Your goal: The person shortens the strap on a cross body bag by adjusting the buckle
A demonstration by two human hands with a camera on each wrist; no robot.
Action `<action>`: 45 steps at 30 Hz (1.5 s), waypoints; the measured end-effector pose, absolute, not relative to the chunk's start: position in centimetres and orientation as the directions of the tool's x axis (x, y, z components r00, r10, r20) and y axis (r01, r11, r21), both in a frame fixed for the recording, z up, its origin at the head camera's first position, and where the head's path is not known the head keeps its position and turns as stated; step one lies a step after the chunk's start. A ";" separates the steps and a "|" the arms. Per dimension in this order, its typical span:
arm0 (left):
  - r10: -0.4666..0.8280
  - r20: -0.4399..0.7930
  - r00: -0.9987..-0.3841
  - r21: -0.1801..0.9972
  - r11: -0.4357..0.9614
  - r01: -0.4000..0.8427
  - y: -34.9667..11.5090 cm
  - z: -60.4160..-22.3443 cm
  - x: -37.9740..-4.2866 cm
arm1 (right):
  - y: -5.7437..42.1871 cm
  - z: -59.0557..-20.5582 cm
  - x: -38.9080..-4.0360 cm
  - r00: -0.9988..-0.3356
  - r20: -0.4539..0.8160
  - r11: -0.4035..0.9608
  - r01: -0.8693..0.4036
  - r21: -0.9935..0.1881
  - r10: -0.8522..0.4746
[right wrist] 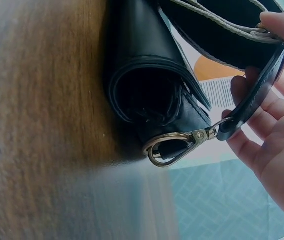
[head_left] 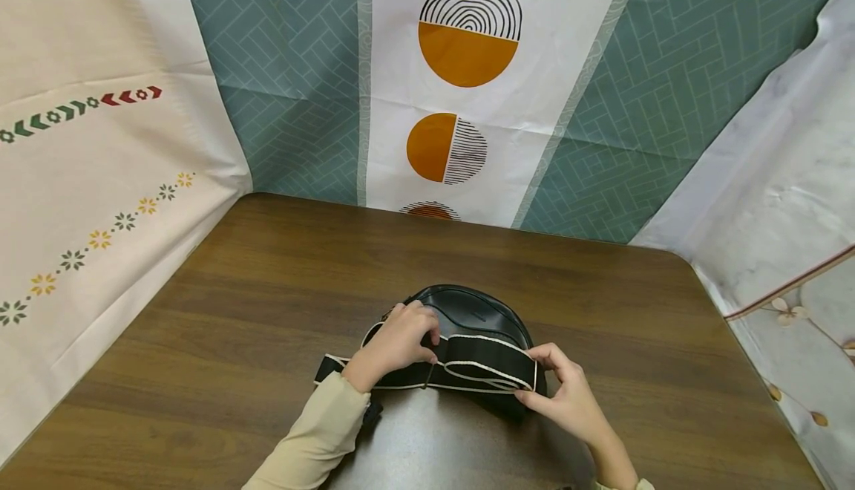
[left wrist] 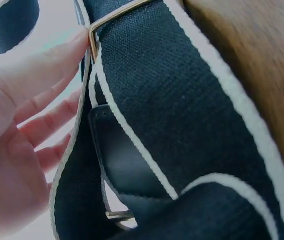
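Observation:
A black rounded leather handbag (head_left: pixel 474 308) stands on the table, its flap side up in the head view. Across its front lies a folded black shoulder strap (head_left: pixel 490 356) with white edging. My left hand (head_left: pixel 401 338) holds the strap left of the middle; in the left wrist view its thumb touches the gold slider buckle (left wrist: pixel 92 37) and its fingers pass behind the band. At the bag's right side my right hand (head_left: pixel 568 393) pinches the strap's looped end between thumb and fingers. A gold clasp (right wrist: pixel 174 150) joins the strap's leather end tab (right wrist: pixel 254 95) to the bag.
Under the bag spreads a brown wooden table (head_left: pixel 267 289). Patterned cloths hang around it: a teal and white one (head_left: pixel 294 96) behind, a cream one (head_left: pixel 100 178) on the left and a pale one (head_left: pixel 768 200) on the right.

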State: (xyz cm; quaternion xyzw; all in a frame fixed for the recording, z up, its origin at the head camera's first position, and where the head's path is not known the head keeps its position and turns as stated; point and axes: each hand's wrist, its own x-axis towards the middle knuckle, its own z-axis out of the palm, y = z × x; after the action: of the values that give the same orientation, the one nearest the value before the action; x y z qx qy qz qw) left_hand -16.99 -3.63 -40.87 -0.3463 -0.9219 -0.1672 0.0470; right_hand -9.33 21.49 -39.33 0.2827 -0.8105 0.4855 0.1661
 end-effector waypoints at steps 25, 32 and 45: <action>0.742 0.178 -0.647 0.633 0.417 0.652 -4.6 -40.1 -17.2 | 22.1 -39.2 -9.1 -0.756 0.575 0.374 -0.655 -0.657 -0.313; 0.758 0.235 -0.608 0.762 0.245 0.600 -5.0 -39.7 -17.4 | 22.5 -39.0 -8.9 -0.784 0.547 0.423 -0.620 -0.661 -0.293; 0.756 0.217 -0.618 0.725 0.300 0.621 -5.7 -39.0 -17.2 | 23.3 -38.7 -8.9 -0.809 0.499 0.452 -0.588 -0.671 -0.310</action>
State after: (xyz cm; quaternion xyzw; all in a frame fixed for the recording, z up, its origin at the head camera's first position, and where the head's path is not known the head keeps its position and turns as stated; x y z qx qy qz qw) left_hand -17.16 -5.66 -38.97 -0.4290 -0.8019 -0.4075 -0.0828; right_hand -8.92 23.31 -38.72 0.2679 -0.8381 0.4495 0.1542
